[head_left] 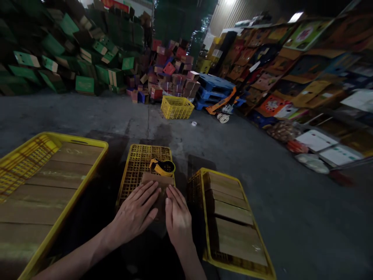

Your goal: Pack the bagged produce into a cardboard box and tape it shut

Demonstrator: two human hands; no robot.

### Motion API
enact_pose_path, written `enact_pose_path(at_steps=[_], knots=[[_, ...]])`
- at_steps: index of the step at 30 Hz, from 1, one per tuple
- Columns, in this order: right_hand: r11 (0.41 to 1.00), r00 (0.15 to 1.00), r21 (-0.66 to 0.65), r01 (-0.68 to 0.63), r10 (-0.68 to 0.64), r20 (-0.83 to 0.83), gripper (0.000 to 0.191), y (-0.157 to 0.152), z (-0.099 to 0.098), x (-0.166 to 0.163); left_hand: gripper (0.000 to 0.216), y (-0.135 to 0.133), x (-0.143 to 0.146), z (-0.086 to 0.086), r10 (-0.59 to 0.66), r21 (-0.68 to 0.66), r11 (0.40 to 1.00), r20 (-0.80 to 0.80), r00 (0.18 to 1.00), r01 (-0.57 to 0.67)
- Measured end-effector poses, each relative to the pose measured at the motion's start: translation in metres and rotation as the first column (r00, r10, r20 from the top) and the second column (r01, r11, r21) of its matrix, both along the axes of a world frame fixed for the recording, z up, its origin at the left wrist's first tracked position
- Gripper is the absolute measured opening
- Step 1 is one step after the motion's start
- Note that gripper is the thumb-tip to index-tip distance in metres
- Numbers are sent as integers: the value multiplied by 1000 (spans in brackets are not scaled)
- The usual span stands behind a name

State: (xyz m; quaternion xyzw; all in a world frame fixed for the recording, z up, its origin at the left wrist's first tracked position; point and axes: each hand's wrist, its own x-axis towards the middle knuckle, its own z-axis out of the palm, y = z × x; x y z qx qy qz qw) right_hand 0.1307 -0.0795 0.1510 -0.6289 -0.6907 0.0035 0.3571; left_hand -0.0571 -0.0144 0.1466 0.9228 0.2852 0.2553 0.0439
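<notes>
Left hand [135, 214], right hand [177, 217] bare; forearms bare, slender.

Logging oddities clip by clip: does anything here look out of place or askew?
A small white roll lies alone on the floor. The green boxes at back left form a tumbled heap. The left hand and right hand lie flat on cardboard atop the middle crate.
</notes>
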Motion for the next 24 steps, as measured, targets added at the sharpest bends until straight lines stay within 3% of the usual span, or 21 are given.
enact_pose_path(at_steps=[4, 10, 18, 24], knots=[[999, 983, -48, 1, -10, -186, 40, 15, -1, 5, 58, 1, -3, -4, 16, -3, 1000, 10, 1000, -16], [989, 884, -148, -16, -56, -465, 45, -9, -14, 4, 69, -2, -2, -4, 31, 9, 999, 10, 999, -31], [982, 867, -177, 67, -146, -477, 43, -54, -25, -1, 82, -4, 4, -4, 58, 19, 998, -2, 998, -58], [983, 882, -143, 112, -164, -442, 43, -48, -14, 0, 79, -2, 3, -4, 45, 2, 999, 24, 999, -45]])
